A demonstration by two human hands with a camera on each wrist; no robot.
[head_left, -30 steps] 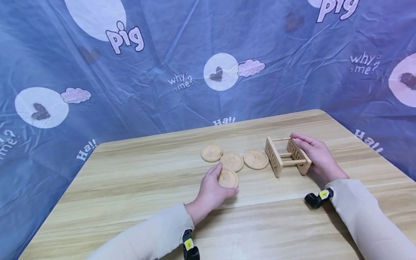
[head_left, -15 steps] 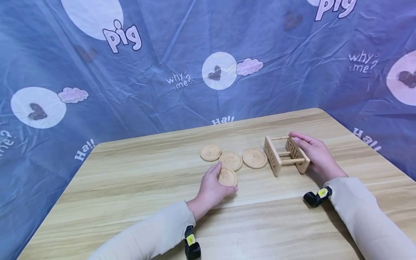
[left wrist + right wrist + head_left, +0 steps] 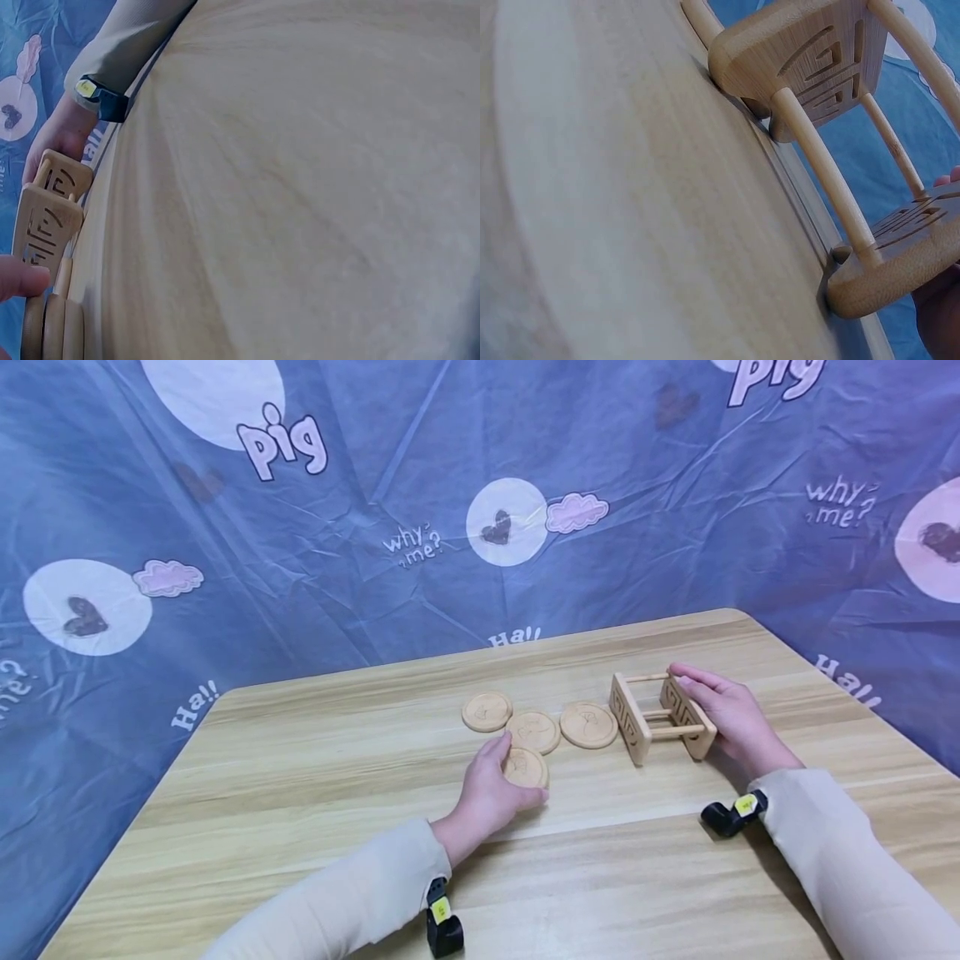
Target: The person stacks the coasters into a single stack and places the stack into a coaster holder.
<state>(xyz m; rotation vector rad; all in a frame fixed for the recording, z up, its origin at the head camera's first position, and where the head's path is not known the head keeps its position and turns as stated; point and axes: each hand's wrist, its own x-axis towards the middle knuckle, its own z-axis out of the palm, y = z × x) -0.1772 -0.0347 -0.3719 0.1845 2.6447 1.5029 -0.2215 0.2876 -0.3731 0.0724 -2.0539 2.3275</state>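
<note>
Discs (image 3: 487,712): four round, flat pieces of pale wood, each with a raised rim and a line drawing in its face, all left of the rack; the outermost lies farthest from it.
Left hand (image 3: 483,793): thumb and fingers pinching the rim of the front disc (image 3: 527,767), left of the rack and nearer the wearer.
Middle disc (image 3: 533,732): flat, between the outermost disc and the one beside the rack.
Near disc (image 3: 588,725): flat, just beside the rack's left panel.
Rack (image 3: 660,732): pale wood, standing on the table, two side panels with angular cut-out fretwork joined by round rods.
Right hand (image 3: 738,722): gripping the rack's right panel from its outer side.
Sleeves (image 3: 847,852): cream, with a black wrist camera (image 3: 731,817) on the arm by the rack.
Table (image 3: 322,777): light, streaked wood grain under the rack, far corners rounded.
Cloth (image 3: 360,468): creased blue, behind the rack, printed with "pig", "why me?", "Ha!!", pale circles, dark hearts and pink clouds.
</note>
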